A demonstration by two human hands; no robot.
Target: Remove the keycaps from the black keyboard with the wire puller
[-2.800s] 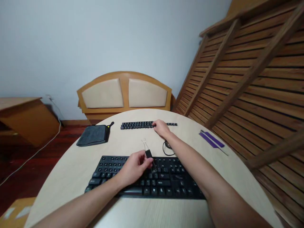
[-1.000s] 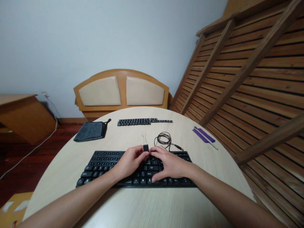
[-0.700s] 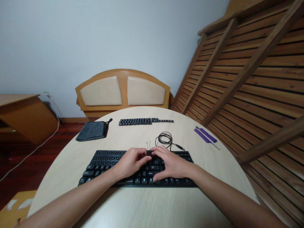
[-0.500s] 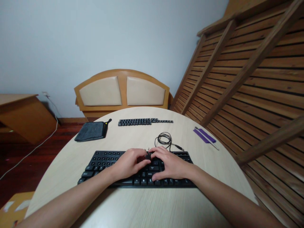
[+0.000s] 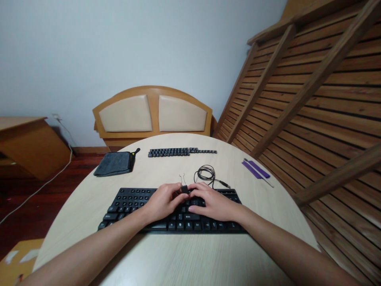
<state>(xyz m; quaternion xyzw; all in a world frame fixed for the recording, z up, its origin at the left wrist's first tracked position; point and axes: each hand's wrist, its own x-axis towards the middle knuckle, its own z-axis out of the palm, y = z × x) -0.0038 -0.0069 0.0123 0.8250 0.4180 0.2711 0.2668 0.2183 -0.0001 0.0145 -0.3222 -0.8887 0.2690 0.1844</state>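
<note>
A black keyboard (image 5: 190, 227) lies in front of me on the table, with keycaps off part of its upper left side. Above its middle is a small keycap puller (image 5: 185, 189), a black handle with two thin wires pointing away from me. My left hand (image 5: 163, 201) is closed on the puller, thumb and fingers at its left side. From the other side, fingertips of my right hand (image 5: 212, 202) touch the puller. The right thumb is spread apart, low over the keys. Whether a keycap is between the hands cannot be made out.
Loose keycaps (image 5: 169, 152) stand in rows at the table's far side. A grey zip pouch (image 5: 114, 163) lies left, a coiled USB cable (image 5: 206, 173) behind the keyboard. Purple strips (image 5: 253, 170) and a thin metal tool (image 5: 264, 179) lie right. Wooden slats (image 5: 312, 107) lean beyond the table (image 5: 178, 258).
The puller's wires now stand out farther beyond my fingers, and its handle shows more plainly. My right thumb has drawn up closer to the fingers.
</note>
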